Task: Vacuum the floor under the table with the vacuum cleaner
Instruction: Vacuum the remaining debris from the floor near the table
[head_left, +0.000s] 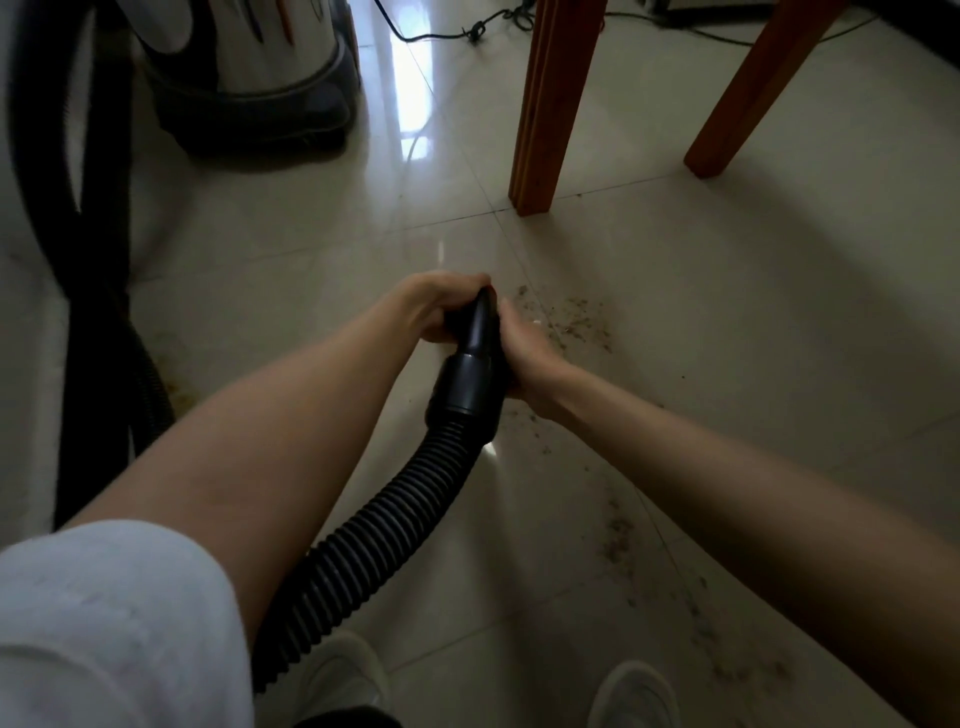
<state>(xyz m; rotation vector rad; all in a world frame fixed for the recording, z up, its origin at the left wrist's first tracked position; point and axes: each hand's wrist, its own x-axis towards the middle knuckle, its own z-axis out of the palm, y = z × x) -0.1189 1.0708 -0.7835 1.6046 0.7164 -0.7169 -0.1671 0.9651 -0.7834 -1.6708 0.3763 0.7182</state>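
You have both hands on the black nozzle (480, 327) at the end of the ribbed hose (384, 525): your left hand (441, 312) is wrapped round its tip end, and your right hand (524, 364) grips the collar from the other side. The mouth of the nozzle is hidden behind your left fingers, so I cannot tell whether it is down on the tile or just above it. Keep it low and flat either way.

The nearest scatter of crumbs (571, 322) lies just beside your right hand, toward the nearer table leg (545, 114); a second trail of debris (675, 597) runs back along the floor (727, 291) under your right forearm toward your shoe (631, 693). Work the near patch first with short, slow passes, then draw back along the trail, so you don't kneel or step in it.

Slide your left hand back off the tip so the opening is free. The canister (249, 67) stands well apart at your left with slack hose (93, 291) looped beside it, so reach under the table should not tug it. Mind the power cord (467, 31) beyond the legs.
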